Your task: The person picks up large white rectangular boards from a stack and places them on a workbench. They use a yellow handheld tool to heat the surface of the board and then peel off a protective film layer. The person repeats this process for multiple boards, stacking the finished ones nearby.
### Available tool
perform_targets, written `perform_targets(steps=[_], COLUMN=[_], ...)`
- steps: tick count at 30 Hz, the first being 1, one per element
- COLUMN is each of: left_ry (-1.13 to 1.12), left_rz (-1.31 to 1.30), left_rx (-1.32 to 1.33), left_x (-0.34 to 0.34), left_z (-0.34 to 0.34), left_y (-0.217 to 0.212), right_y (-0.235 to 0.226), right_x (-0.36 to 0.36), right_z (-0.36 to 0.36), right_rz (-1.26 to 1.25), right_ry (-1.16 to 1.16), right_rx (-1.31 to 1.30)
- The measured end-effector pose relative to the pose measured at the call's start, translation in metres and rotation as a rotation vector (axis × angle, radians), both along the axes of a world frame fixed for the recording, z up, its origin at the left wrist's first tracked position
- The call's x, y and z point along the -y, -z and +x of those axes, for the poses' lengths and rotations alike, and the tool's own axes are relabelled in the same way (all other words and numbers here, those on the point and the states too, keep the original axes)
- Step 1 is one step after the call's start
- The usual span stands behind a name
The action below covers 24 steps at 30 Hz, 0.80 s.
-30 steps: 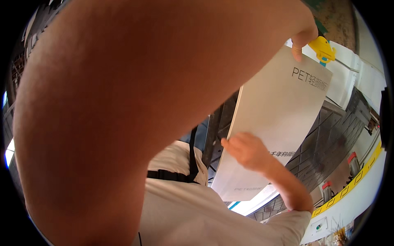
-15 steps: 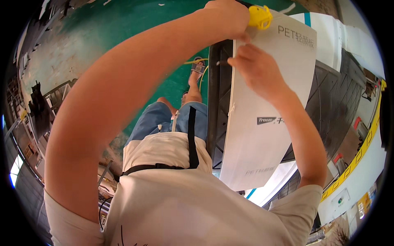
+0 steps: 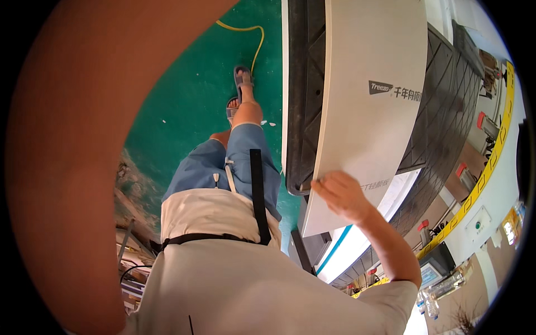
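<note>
Panel, head view: the long pale panel (image 3: 365, 128) lies lengthwise to the right of the person, on top of a dark ribbed bed (image 3: 306, 111). Its near end pokes out past the bed's near left corner, so honestly, leaning on that end could tip or skew it.
Right hand: the right hand (image 3: 341, 196) is on the panel's near part, fingers curled at the left edge. Can't say if that's a real pinch or just resting there. If it's a loose hold, any sideways pull could slide the panel; run it along that bare edge and a fingertip could get nicked, imo.
Left hand: out of frame. Only the big blurry left arm (image 3: 67, 156) shows, reaching off the far left, so no clue what that hand has. If it's busy elsewhere, the panel may have just one hand steadying it.
Sandals: the sandals (image 3: 242, 78) leave toes bare on the green floor (image 3: 190, 100), left of the bed. If the panel came off that side, yeah, ouch.
Hose: a thin yellow hose (image 3: 262, 40) runs right by the feet; one careless step could snag it.
Strap: the black strap (image 3: 258, 195) dangles left of the panel, could catch a corner if the person leans right.
</note>
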<state>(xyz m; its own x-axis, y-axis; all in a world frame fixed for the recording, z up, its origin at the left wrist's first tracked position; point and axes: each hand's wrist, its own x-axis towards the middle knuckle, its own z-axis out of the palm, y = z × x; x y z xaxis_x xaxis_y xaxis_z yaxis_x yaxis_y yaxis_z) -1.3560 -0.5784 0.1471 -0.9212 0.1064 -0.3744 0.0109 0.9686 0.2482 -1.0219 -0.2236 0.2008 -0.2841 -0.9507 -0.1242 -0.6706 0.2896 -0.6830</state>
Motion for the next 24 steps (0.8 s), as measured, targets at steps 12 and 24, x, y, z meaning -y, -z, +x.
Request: perform_targets(steps=[12,24], left_ry=[-0.133,-0.304], left_rz=[0.129,0.204], left_rx=[-0.051,-0.182], left_x=[-0.053,-0.14], left_z=[0.14,0.28], left_y=[-0.04,-0.012], right_y=[0.011,0.014], right_x=[0.078,-0.026], right_z=[-0.129,0.063], right_rz=[-0.163,-0.124], right_ry=[0.314,0.056], right_rx=[-0.398,-0.288])
